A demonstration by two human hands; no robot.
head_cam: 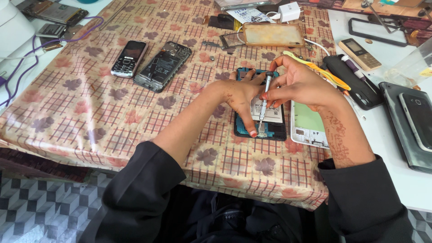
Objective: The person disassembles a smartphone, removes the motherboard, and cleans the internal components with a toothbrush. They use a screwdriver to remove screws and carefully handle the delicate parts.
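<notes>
Black sleeves (135, 198) | leaf-print checked tablecloth (90, 117) — phones | tiled floor (40, 207)

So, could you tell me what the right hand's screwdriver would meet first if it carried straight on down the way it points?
The right hand holds the screwdriver tip-down over the opened phone. Going straight on, it would meet the phone's lower edge, beside the left hand's fingertip; the tip seems to be touching there already, though depth is unclear.

Worktop cloth (90, 112): beige, red-brown grid with leaf motifs. Opened phone (279, 128): teal frame, black interior, white battery label. Screwdriver (265, 96): silver. Back cover (307, 126): white, pale green inside. Cable (27, 54): purple. Sleeves (135, 193): black. Floor (40, 207): grey geometric tiles.
</notes>
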